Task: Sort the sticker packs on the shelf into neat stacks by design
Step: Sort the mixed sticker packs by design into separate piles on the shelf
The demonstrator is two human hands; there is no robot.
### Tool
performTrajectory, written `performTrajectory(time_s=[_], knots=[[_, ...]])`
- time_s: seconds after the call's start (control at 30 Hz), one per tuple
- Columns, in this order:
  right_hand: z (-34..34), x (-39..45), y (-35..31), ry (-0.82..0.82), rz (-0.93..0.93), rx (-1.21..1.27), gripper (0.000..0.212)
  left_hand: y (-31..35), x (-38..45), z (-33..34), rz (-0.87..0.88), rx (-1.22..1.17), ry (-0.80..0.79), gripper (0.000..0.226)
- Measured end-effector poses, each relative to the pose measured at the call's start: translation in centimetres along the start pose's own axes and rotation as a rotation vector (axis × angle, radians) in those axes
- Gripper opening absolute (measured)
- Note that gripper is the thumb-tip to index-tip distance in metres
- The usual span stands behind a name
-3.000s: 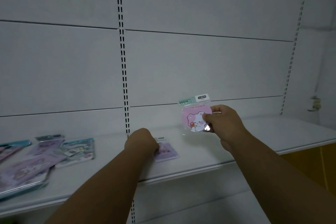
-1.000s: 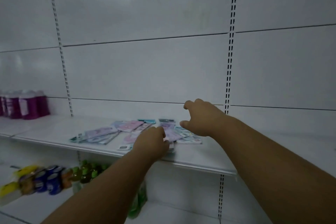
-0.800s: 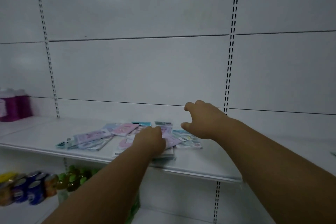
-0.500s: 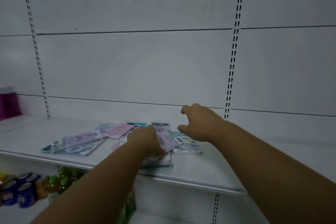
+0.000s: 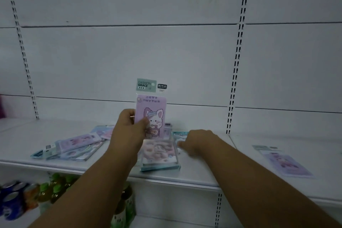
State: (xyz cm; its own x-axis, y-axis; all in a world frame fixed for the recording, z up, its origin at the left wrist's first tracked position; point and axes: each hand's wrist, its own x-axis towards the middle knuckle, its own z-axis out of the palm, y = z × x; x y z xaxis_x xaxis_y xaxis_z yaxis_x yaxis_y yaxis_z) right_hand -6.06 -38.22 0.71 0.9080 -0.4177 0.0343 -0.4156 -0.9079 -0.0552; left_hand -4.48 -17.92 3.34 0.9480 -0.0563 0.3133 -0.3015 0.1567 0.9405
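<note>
White shelf [image 5: 194, 176] at six o'clock; my left hand [image 5: 127, 131] pinches a purple bunny sticker pack [image 5: 151, 109] upright, while my right hand [image 5: 196, 141], fingers relaxed, rests by the loose pile [image 5: 159, 155]. Its glossy sleeves could slide off at twelve.

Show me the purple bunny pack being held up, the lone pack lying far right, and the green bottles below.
purple bunny pack [image 5: 155, 114], head view, bunny picture.
lone pack [image 5: 286, 163], head view, purple front.
green bottles [image 5: 55, 187], head view, caps.
</note>
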Motion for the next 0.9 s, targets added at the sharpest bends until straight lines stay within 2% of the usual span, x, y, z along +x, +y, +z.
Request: performTrajectory(time_s=[0.13, 0.23, 0.33, 0.4, 0.5, 0.57, 0.67, 0.77, 0.9], knots=[[0.6, 1.0, -1.0, -0.059, 0.093, -0.002, 0.069, 0.2, 0.8, -0.6, -0.017, -0.057, -0.068, 0.014], [-0.2, 1.2, -1.6, -0.042, 0.185, 0.096, 0.063, -0.2, 1.3, -1.3, -0.02, -0.063, -0.104, 0.013], [-0.8, 1.0, -1.9, 0.007, 0.264, 0.202, 0.083, -0.7, 1.5, -1.9, -0.041, -0.068, -0.14, 0.012], [-0.7, 0.5, -2.0, 0.107, 0.291, 0.314, 0.077, -1.0, 1.6, -2.2, -0.045, -0.084, -0.175, 0.011], [-0.8, -0.9, -1.4, 0.338, 0.309, 0.533, 0.031, -1.3, 1.6, -2.2, -0.042, -0.115, -0.213, 0.011], [-1.2, -2.4, -0.5, 0.479, 0.305, 0.673, 0.018, -1.4, 1.4, -1.6, -0.055, -0.108, -0.219, 0.01], [-2.9, -5.0, 1.5, 0.644, 0.329, 0.89, 0.015, -1.1, 0.8, 0.0, -0.092, -0.104, -0.227, 0.009], [-5.2, -7.8, 4.4, 0.744, 0.348, 1.168, 0.022, -0.7, 0.0, 2.6, -0.089, -0.056, -0.222, 0.009], [-7.8, -12.0, 9.5, 0.798, 0.314, 1.227, 0.026, -0.7, -2.1, 8.2, -0.177, -0.076, -0.291, 0.012]])
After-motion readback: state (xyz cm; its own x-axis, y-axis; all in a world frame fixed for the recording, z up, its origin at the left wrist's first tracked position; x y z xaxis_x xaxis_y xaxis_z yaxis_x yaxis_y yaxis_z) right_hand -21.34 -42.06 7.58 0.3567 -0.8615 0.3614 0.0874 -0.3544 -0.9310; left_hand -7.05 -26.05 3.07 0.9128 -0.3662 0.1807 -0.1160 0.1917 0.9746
